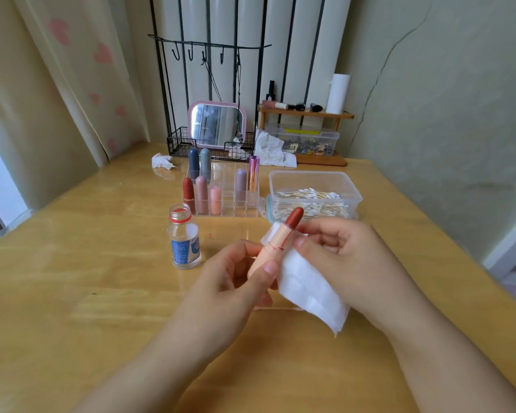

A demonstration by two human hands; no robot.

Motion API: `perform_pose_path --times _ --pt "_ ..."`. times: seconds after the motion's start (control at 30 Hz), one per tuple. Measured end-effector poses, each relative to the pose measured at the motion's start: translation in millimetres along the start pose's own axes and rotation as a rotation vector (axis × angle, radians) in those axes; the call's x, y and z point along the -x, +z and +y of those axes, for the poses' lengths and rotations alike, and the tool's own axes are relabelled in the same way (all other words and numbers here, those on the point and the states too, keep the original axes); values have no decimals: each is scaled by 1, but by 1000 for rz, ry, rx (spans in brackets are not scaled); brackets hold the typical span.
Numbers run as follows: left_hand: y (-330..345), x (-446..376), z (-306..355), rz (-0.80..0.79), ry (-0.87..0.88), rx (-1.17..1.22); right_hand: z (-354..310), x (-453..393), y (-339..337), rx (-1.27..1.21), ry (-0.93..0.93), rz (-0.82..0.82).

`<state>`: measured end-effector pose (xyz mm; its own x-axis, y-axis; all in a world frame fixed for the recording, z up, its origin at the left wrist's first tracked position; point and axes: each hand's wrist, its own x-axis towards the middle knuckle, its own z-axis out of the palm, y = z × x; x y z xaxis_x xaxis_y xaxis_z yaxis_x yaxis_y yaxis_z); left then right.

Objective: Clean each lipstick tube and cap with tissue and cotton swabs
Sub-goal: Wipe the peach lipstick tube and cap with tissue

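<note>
Above the middle of the tabletop (72, 293), the left hand (236, 281) grips a peach lipstick tube (273, 245), uncapped and tilted up and to the right, while the right hand (340, 251) pinches a white tissue (307, 290) against it. An open bottle (184, 236) stands just left; the organizer (224, 192) and cotton swab box (313, 195) sit behind. Bare wood lies toward the near and left edges.
</note>
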<state>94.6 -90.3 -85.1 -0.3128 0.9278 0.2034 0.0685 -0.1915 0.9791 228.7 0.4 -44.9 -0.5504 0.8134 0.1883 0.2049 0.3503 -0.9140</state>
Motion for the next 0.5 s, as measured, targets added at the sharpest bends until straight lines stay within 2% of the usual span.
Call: perform_pose_path --times 0.1,0.27,0.33,0.4,0.5 --pt "2 1 0 -9 14 -12 -8 5 3 -188 27 -121" --pt "-1 0 1 22 18 -13 -11 3 -2 -652 303 -282" --pt "0 0 4 35 26 -4 -12 3 -2 -798 340 -311" --pt "0 0 6 57 37 -10 -14 7 -1 -791 256 -256" --pt "2 1 7 55 58 -43 -15 11 2 -652 129 -219"
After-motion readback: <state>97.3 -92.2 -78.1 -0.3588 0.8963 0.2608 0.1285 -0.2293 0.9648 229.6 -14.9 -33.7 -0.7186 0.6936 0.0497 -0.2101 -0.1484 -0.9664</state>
